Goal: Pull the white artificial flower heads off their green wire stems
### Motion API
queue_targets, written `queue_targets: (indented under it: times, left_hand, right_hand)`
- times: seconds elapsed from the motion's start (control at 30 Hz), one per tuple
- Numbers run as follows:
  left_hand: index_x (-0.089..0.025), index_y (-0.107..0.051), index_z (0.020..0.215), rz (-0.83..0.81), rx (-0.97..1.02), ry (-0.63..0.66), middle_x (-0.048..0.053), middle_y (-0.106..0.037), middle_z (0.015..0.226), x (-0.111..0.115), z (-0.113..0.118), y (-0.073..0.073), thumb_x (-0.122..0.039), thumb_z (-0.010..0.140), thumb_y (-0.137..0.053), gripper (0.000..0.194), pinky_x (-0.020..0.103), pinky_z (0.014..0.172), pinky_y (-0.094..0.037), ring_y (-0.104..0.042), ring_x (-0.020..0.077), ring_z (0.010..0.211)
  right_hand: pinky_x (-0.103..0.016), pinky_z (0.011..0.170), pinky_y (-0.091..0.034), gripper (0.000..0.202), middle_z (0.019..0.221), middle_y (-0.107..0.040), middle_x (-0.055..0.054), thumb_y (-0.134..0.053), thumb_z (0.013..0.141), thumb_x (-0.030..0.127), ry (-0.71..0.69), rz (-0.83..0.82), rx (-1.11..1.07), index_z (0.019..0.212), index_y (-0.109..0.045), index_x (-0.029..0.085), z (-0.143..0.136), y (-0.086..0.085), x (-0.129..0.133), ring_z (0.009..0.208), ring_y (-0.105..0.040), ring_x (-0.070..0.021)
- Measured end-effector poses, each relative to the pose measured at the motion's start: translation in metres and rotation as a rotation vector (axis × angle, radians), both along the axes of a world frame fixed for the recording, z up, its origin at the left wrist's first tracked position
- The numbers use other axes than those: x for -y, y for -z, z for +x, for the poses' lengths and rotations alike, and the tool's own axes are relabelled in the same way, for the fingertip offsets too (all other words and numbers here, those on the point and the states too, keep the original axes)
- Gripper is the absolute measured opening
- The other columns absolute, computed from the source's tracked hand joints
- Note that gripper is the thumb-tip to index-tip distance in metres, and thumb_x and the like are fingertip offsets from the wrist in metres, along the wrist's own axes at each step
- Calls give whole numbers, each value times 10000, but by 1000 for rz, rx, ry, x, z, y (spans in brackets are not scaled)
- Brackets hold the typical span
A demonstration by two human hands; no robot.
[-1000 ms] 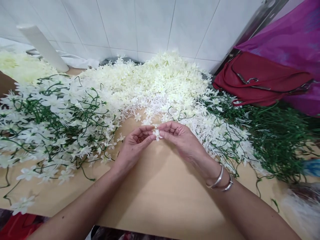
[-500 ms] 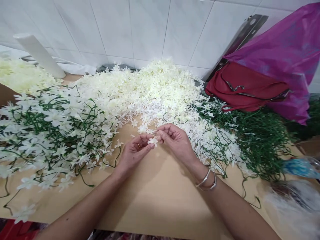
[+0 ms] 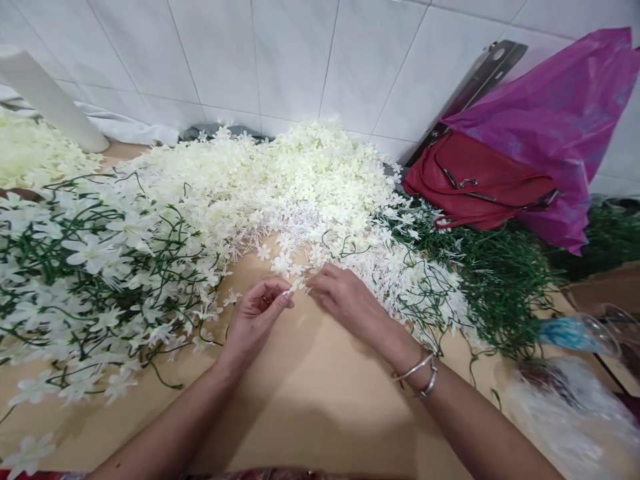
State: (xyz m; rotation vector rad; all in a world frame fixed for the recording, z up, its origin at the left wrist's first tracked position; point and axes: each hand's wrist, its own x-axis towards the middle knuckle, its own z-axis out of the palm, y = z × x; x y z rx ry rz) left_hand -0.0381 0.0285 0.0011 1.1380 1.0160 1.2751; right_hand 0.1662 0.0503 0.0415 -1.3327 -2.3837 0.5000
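Between thumb and fingers, my left hand (image 3: 260, 317) pinches a small white artificial flower (image 3: 296, 285) over the tabletop. My right hand (image 3: 345, 297) reaches in from the other side, palm down, its fingers bent close to that flower. Whether those fingertips grip anything is hidden. Just beyond both hands lie loose white blossoms (image 3: 281, 262) and a heap of cream blossoms (image 3: 320, 160). White stamen pieces (image 3: 395, 273) spread to the right of my right hand, with green stems among them.
Finished-looking flowers on green stems (image 3: 95, 260) pile up at left. Green stems (image 3: 505, 280) are bunched at right, below a red handbag (image 3: 480, 180) and a purple plastic bag (image 3: 555, 127). A white roll (image 3: 55, 100) leans near the tiled wall. Clear plastic (image 3: 575, 407) lies front right.
My right hand has turned palm down, its fingers now lower and pointing at the blossoms. The left hand still pinches the flower, a little further left in view. The camera view has shifted slightly.
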Motion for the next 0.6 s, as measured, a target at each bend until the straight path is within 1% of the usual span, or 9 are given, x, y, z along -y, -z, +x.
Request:
queue_targets:
  times: [0.1,0.17,0.2,0.3,0.4,0.5,0.6]
  left_hand:
    - [-214,-704,977,12,16,51,-7,-691,877,3,1,1,-376,939,-727,168,245,662,-552,-661,94,608]
    - [-209,-695,991,-2,23,82,3,-707,907,6,2,1,-374,959,-703,169,256,666,-575,-692,106,611]
    - [-204,-696,989,-15,13,88,11,-717,923,7,3,0,-373,959,-704,172,265,697,-592,-717,119,643]
    - [-200,-728,1009,-50,-64,78,38,-751,975,11,4,-4,-386,968,-688,195,304,843,-615,-777,175,820]
    - [-202,-759,1075,-32,-180,98,66,-782,1007,12,4,-6,-395,979,-669,233,323,924,-598,-772,216,969]
    - [-191,-767,1073,-24,-213,92,84,-799,1026,12,6,-1,-378,932,-733,237,318,930,-592,-761,215,974]
    - [-193,-734,1070,-38,-157,41,61,-802,989,12,10,4,-361,884,-783,255,298,909,-602,-766,193,949]
  right_hand:
    - [-340,726,-432,169,941,-660,-83,-571,981,65,23,115,125,914,-689,166,-3,12,3,821,-591,-207]
    - [-348,738,-442,185,973,-672,-97,-538,987,50,33,147,119,937,-667,172,-2,17,7,840,-596,-216]
    - [-356,755,-454,191,985,-682,-104,-521,991,45,38,150,92,954,-658,173,0,18,10,857,-607,-222]
    - [-385,816,-485,182,974,-713,-101,-501,1011,75,107,143,-86,970,-640,184,5,12,22,887,-648,-232]
    - [-355,787,-508,140,908,-717,-49,-558,1003,129,266,72,-355,940,-648,215,5,1,37,836,-661,-202]
    - [-329,756,-528,104,869,-716,-18,-634,968,169,363,-41,-589,909,-693,232,-2,-4,50,823,-672,-186]
    - [-345,774,-542,101,865,-724,-22,-664,944,179,423,-53,-709,887,-723,239,-14,-1,58,840,-678,-194]
